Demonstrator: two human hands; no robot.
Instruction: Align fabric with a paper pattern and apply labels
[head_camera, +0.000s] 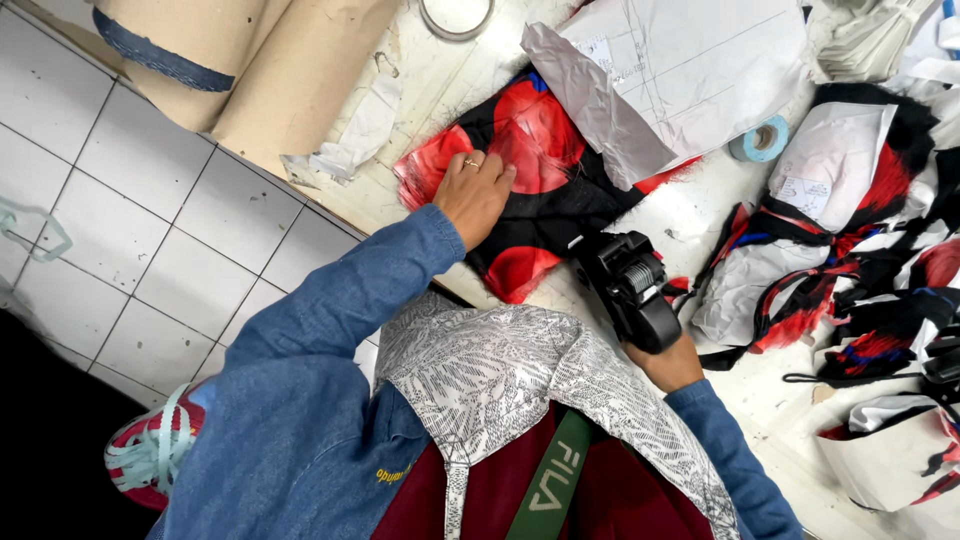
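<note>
My left hand presses flat on a stack of red and black fabric pieces near the table edge, fingers together, a ring on one finger. My right hand grips a black hand-held labelling gun, its nose pointing at the lower right corner of the stack. A sheet of grey and white pattern paper covers the far side of the fabric.
Blue tape roll lies right of the paper. More red and black cut pieces with paper pile up on the right. Brown cardboard rolls lean at the top left. White tiled floor is on the left.
</note>
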